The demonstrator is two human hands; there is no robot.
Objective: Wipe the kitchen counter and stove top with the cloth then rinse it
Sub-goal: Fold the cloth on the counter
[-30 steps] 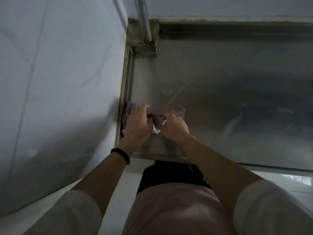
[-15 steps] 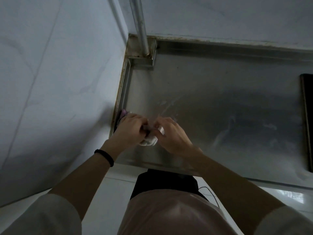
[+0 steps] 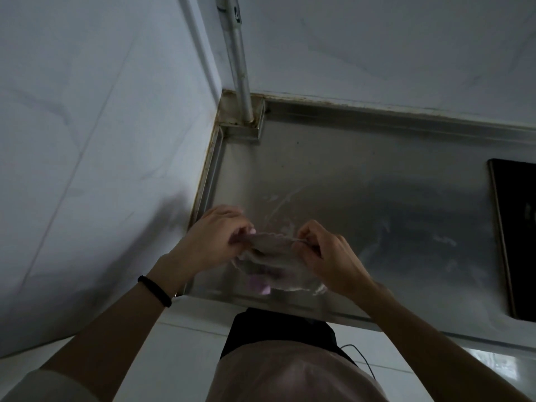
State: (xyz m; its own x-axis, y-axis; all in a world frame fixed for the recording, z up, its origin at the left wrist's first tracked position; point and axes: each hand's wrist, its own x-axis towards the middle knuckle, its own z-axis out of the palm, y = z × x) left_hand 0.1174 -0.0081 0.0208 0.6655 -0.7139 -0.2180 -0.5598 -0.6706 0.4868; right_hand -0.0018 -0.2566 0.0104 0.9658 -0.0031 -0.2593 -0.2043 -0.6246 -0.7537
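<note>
Up close to the front-left corner of the steel counter, 2 hands hold the cloth stretched between them. The left hand pinches 1 end of the cloth's top edge with curled fingers and thumb; the right hand pinches the other end the same way. The cloth is pale and thin, its upper edge pulled nearly straight from hand to hand, and the rest sags below in loose folds, with a pink patch showing at the bottom. Whether the lowest fold touches the counter cannot be told. Faint wet streaks shine on the metal just beyond the hands. The dark stove top sits in the counter at the right edge of the view, well apart from the cloth. A black band circles the left wrist. A grey pipe runs up from the counter's back-left corner, between the 2 tiled walls.
</note>
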